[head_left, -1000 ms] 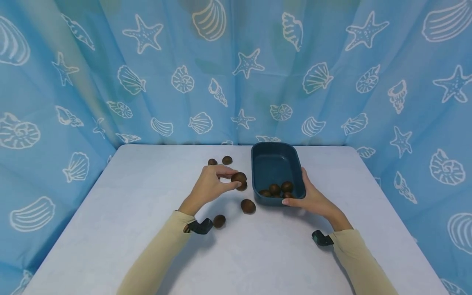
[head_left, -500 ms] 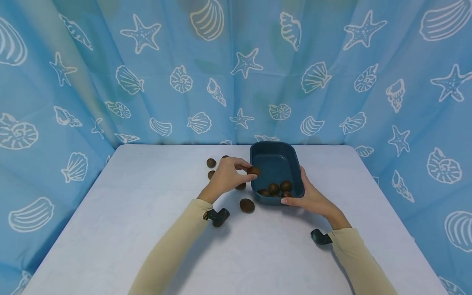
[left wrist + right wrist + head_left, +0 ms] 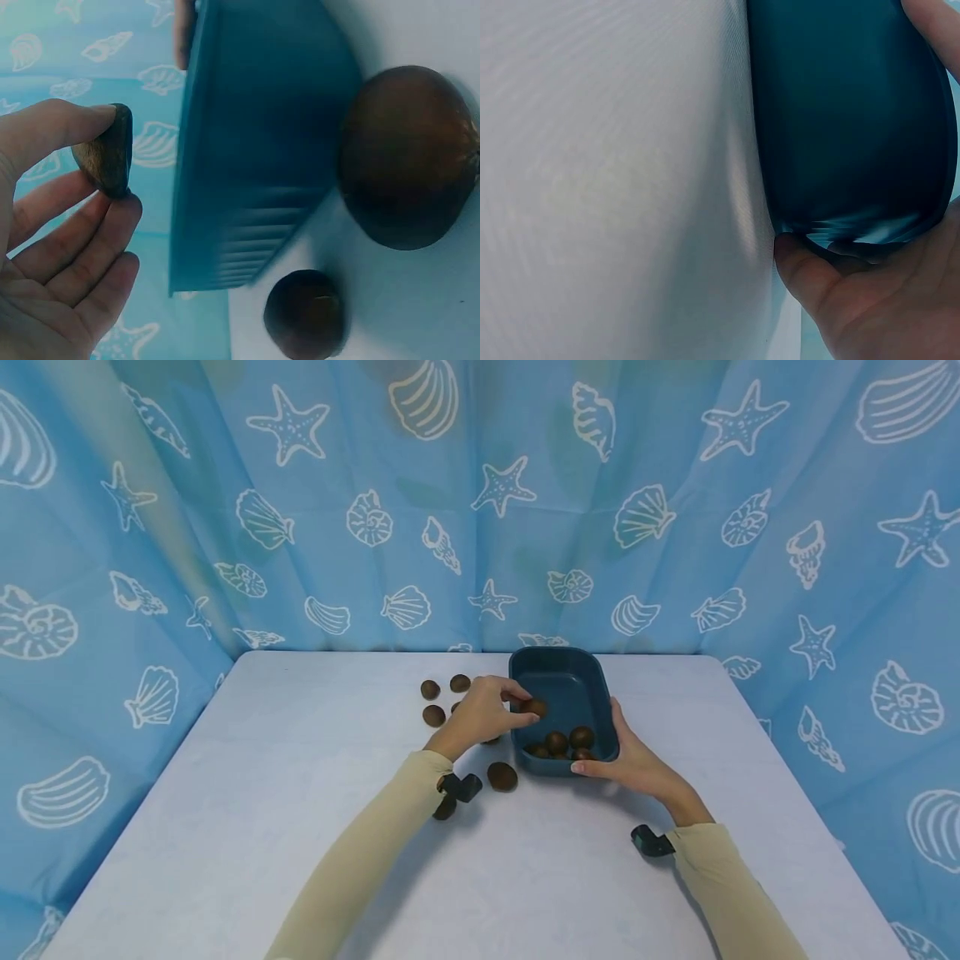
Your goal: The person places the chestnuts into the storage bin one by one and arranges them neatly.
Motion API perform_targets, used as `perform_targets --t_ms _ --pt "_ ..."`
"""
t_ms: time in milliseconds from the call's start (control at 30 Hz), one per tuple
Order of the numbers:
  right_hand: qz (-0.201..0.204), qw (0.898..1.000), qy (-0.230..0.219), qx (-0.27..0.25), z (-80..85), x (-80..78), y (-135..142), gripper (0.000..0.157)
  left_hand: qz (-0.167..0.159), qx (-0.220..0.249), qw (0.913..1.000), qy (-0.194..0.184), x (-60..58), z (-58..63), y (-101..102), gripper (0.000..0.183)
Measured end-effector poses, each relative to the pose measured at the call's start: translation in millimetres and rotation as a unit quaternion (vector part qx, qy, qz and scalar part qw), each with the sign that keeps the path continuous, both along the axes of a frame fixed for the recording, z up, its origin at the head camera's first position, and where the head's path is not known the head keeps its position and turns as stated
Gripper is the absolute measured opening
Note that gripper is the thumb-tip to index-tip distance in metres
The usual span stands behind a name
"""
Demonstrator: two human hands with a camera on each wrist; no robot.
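My left hand (image 3: 480,714) pinches a chestnut (image 3: 105,154) between thumb and fingertips, over the left rim of a dark teal plastic box (image 3: 558,681). The left wrist view shows the chestnut's flat side facing the box wall (image 3: 262,112). Several chestnuts (image 3: 581,737) lie inside, gathered at the near end. My right hand (image 3: 645,772) grips the box at its near right corner, thumb on the near rim and fingers along the right side. In the right wrist view, this hand (image 3: 885,300) holds the box wall (image 3: 840,112) from both sides.
Left of the box, several chestnuts (image 3: 433,716) are scattered on the white tabletop (image 3: 315,727). One chestnut (image 3: 502,777) lies near the box's front left corner, another (image 3: 444,808) under the left wrist camera. A blue shell-patterned curtain (image 3: 450,527) hangs behind the table.
My left hand has carried the chestnut rightward from beside the box to over its left rim. The right hand and the box have stayed in place.
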State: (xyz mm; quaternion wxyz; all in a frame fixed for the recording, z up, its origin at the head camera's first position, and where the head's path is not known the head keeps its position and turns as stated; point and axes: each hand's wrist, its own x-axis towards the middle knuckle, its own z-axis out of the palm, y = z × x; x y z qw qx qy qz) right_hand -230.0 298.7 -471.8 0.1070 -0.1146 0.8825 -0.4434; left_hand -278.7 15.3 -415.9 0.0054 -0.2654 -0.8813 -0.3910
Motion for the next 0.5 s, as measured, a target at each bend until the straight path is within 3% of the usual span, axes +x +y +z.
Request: perform_targets --t_ms 167,500 --pt "-0.004 1.000 -0.011 0.008 -0.2 0.6 0.5 0.133 -0.012 -0.034 0.9992 -0.016 -4.7 -6.5 5.9 0.029" --pt "-0.001 1.000 -0.012 0.008 2.0 -0.5 1.7 0.135 -0.042 -0.068 0.9968 0.000 -10.8 -14.8 11.7 0.029"
